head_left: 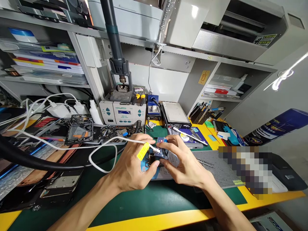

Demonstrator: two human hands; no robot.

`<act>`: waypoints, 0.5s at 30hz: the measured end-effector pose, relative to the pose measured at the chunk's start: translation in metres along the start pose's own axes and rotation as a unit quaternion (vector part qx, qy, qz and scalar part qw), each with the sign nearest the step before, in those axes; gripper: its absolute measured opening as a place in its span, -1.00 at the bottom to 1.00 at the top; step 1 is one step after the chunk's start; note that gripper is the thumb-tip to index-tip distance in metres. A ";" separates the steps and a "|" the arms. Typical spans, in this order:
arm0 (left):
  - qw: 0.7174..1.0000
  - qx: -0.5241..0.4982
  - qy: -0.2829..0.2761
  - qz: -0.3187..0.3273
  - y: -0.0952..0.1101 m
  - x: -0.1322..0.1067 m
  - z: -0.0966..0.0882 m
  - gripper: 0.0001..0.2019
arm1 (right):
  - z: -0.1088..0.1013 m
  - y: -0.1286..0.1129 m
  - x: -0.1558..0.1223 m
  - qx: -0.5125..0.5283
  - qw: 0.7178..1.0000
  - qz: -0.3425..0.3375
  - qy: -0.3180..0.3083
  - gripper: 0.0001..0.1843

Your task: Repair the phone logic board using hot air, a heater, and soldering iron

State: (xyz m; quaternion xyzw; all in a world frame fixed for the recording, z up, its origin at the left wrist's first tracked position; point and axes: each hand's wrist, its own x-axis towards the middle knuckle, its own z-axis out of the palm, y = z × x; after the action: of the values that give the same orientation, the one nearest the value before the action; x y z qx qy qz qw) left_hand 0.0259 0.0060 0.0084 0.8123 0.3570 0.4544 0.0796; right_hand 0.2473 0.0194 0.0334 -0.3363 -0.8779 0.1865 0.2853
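A small blue-grey device (160, 154) with a white plug in its face is between my two hands at the middle of the bench. My left hand (134, 163) closes on its left side, thumb at the lower edge and fingers behind. From the right, my right hand (181, 157) pinches it with thumb and fingertips. A white cable (130, 140) runs from the plug, over my left hand, to the left; a yellow tag (143, 151) hangs on it. Beneath my hands, a light-blue and white piece (156, 175) shows in part, with small dark parts above it.
Behind stand a grey rework station (122, 112) and a blue soldering unit (153, 106). Phone boards (80, 128) and tangled cables crowd the left. On the right lie tweezers (204, 163), a perforated mat (211, 173), a white brush (190, 136) and a leaning spray can (276, 126).
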 end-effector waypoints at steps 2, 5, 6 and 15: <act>1.000 0.002 0.000 -0.001 0.000 0.000 0.000 -0.45 | 0.000 0.000 0.000 0.001 1.000 0.003 0.001 -0.43; 1.000 0.003 0.000 -0.003 0.000 0.000 0.000 -0.45 | 0.001 0.000 0.000 0.002 1.000 0.002 0.002 -0.44; 1.000 0.003 -0.001 -0.003 0.001 0.000 0.000 -0.45 | 0.001 0.000 0.000 0.002 1.000 0.000 0.003 -0.44; 1.000 -0.004 -0.002 -0.003 0.001 0.000 0.000 -0.44 | -0.002 -0.003 0.000 0.013 1.000 0.003 -0.007 -0.48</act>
State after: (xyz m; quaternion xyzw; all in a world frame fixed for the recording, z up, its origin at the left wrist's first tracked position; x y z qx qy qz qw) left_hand 0.0263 0.0055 0.0086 0.8118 0.3574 0.4539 0.0849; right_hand 0.2470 0.0180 0.0363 -0.3339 -0.8764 0.2012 0.2826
